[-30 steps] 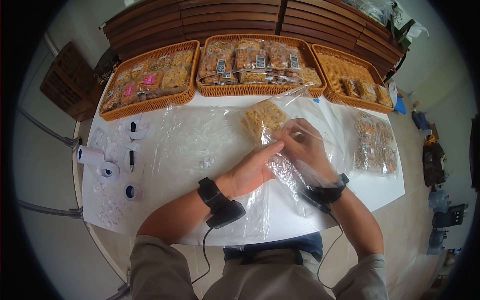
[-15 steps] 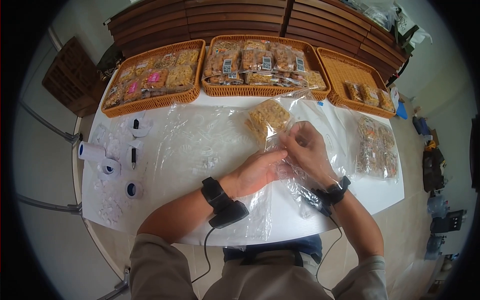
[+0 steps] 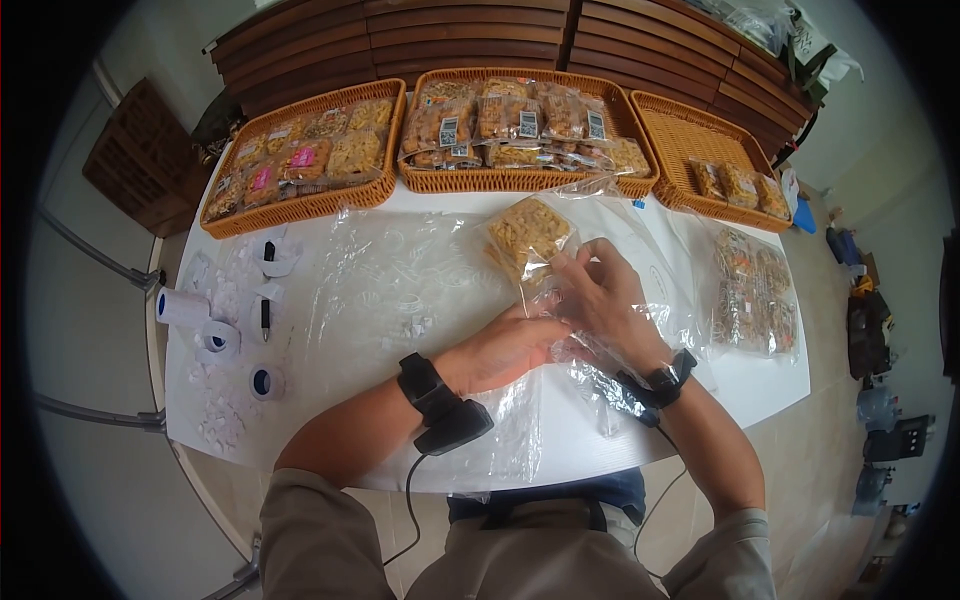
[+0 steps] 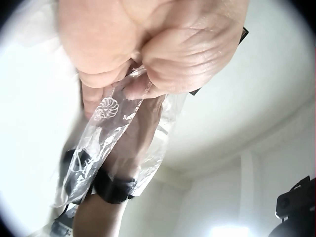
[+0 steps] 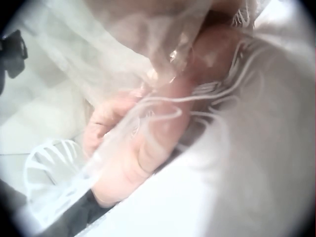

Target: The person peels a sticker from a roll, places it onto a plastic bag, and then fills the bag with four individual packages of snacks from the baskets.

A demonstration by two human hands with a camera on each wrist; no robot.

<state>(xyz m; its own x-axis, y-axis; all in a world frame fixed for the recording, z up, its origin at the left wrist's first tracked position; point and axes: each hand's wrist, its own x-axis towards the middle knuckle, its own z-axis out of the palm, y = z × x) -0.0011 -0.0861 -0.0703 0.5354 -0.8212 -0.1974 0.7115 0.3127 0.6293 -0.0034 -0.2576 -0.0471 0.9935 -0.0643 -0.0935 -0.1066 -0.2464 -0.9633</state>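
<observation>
A clear plastic bag (image 4: pixel 96 140) with a white shell print runs between both hands. My left hand (image 3: pixel 505 350) grips its gathered film, thumb and fingers closing on it in the left wrist view. Opposite, my right hand (image 3: pixel 612 305) pinches film near the base of a yellow puffed-snack block (image 3: pixel 532 235), with loose clear plastic draped over its back and wrist. The block sits tilted inside clear wrapping, just beyond the fingertips. In the right wrist view, hazy film with white printing covers much of the left hand (image 5: pixel 143 148).
Wicker trays of packed snacks line the back: left tray (image 3: pixel 300 212), middle tray (image 3: pixel 520 182), right tray (image 3: pixel 668 140). A bagged stack of snacks (image 3: pixel 752 290) lies at right. Label rolls (image 3: pixel 183 307), a black pen (image 3: pixel 265 315) and paper scraps lie left. Plastic film (image 3: pixel 370 270) covers the table centre.
The snack block has shifted slightly and turned at the fingertips. My left thumb has moved down onto the film, close to the right fingers. Both hands stay at nearly the same place.
</observation>
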